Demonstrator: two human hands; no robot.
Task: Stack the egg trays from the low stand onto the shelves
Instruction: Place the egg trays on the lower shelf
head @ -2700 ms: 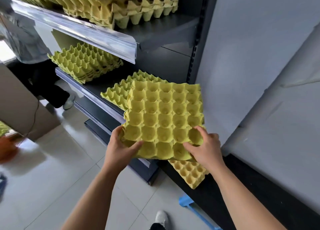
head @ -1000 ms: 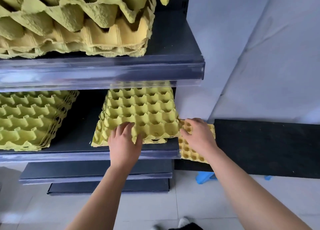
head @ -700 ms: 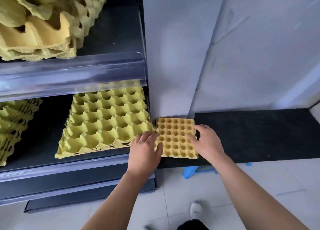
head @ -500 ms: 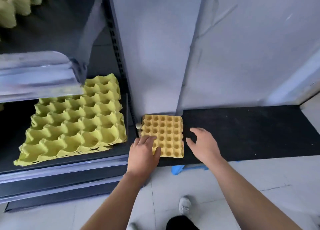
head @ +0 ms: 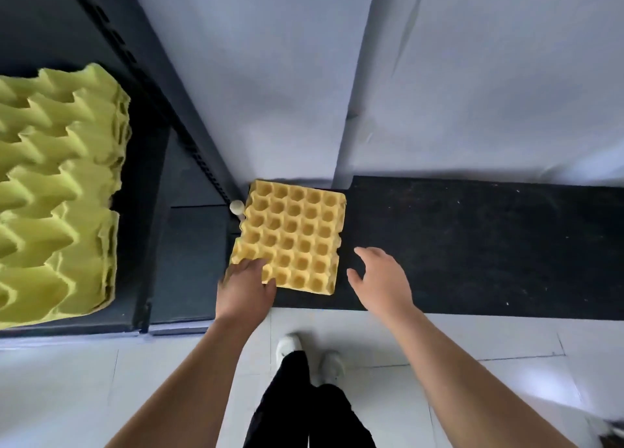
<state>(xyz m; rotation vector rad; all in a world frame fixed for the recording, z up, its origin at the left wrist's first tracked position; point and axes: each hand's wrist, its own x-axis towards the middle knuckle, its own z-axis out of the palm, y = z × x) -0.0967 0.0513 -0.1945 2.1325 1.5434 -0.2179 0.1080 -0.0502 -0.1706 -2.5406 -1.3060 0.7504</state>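
head view: egg tray (head: 294, 236), near corner under left hand (head: 244, 287)

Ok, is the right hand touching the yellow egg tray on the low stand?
Apart. The head view shows a strip of the black low stand between the right hand and the right edge of the egg tray.

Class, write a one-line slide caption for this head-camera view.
Left hand rests on the near corner of the orange-yellow egg tray on the low stand; right hand hovers beside it.
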